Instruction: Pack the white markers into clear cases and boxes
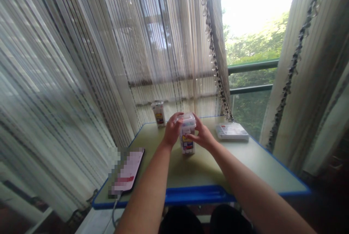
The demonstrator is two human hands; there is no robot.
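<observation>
A clear plastic container point(188, 143) with a translucent lid and a printed yellow, red and blue label stands upright near the middle of the table. My left hand point(173, 128) is wrapped round its upper left side, fingers at the lid. From the right, my right hand point(201, 134) grips the same container, with the thumb across the front label and the fingers behind the upper right side. The container's contents are too blurred to name. A similar lidded container point(158, 114) stands at the back left of the table, apart from both hands.
A flat white box point(232, 131) lies at the back right of the table point(261, 168), which has a blue edge. At the front left rests a phone or tablet point(129, 170) with a cable point(114, 208) hanging down. String curtains point(174, 44) hang behind.
</observation>
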